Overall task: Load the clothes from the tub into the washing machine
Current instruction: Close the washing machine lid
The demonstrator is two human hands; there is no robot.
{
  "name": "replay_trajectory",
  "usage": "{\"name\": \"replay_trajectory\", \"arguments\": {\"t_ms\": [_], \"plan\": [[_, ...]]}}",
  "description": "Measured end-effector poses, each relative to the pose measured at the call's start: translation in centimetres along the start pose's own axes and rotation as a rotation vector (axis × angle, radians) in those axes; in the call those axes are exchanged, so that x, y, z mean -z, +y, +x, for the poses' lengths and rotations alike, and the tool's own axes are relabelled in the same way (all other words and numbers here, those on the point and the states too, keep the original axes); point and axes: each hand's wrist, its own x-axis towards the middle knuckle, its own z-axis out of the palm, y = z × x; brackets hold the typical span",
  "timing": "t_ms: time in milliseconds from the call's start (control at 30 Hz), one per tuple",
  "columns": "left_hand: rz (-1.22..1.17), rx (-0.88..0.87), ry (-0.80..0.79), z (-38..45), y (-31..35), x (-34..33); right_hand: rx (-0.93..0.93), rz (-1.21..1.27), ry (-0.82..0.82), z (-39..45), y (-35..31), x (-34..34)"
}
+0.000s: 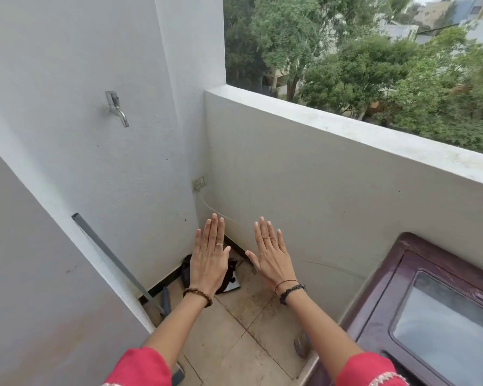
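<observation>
One head-worn camera, wide-angle, looks forward and down from standing height into the balcony corner; parapet wall ahead, washing machine close at lower right.

Washing machine cut off at right/bottom edges; tub not visible.

A beige tiled floor with dirt marks fills a balcony corner. A dark bundle lies in the corner on a pale flat sheet. A washing machine stands at right.
</observation>
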Motion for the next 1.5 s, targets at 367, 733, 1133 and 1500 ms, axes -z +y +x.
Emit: {"name": "replay_trajectory", "arguments": {"t_ms": [367, 733, 1133, 1500], "plan": [[0.006, 0.037, -0.077, 6.2, -5.3, -5.6, 0.031, 0.019, -0.029, 8.2, -1.5, -6.1], [0.069, 0.013, -0.200, 14.8, -9.1, -15.1, -0.001, 0.014, -0.172, 18.1, 0.9, -12.9], [0.075, 0.008, -0.253, 25.0, -11.0, -23.4, 0.060, -0.006, -0.283, 29.4, 3.6, -20.2], [0.099, -0.037, -0.396, 32.9, -16.8, -34.8, 0.138, 0.066, -0.293, 35.4, 3.8, -31.9]]}}
